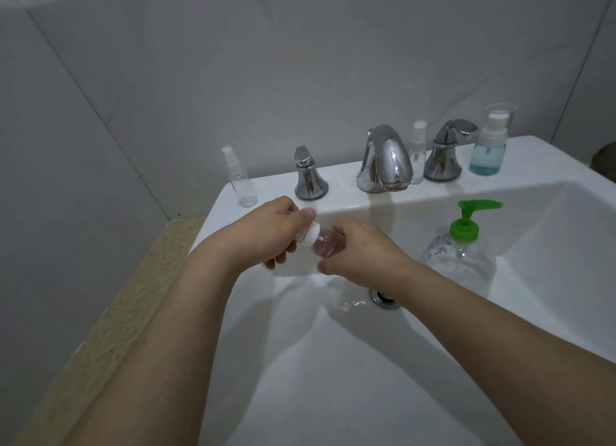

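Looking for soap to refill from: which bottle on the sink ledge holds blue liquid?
The clear-capped pump bottle, furthest right; both spray bottles look colourless.

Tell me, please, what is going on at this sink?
A person holds a small clear spray bottle over the white sink. The right hand grips its body while the left hand pinches its white spray top, which looks drawn slightly out of the neck. A green-pump bottle stands in the basin; two more spray bottles and a blue-liquid pump bottle sit on the ledge beside the chrome faucet.
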Available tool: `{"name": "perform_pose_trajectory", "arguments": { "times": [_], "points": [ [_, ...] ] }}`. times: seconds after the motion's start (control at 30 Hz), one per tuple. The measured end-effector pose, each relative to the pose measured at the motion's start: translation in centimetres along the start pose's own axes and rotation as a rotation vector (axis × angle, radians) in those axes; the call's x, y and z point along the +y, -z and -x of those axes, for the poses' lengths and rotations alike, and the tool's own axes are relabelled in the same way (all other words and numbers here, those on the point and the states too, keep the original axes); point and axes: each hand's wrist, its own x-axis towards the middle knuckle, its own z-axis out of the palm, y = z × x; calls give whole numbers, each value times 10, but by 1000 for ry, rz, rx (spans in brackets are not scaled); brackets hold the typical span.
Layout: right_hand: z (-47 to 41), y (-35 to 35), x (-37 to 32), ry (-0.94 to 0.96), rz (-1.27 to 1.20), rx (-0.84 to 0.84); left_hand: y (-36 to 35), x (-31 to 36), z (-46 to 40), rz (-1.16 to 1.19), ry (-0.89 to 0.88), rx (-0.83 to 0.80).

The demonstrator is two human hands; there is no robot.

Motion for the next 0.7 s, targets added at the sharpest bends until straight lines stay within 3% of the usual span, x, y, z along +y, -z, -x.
{"name": "perform_pose_trajectory", "arguments": {
  "times": [0.7],
  "points": [
    [-2, -1, 2, -15, -8, -17, -3, 1, 1, -43, -30, 25]
  ]
}}
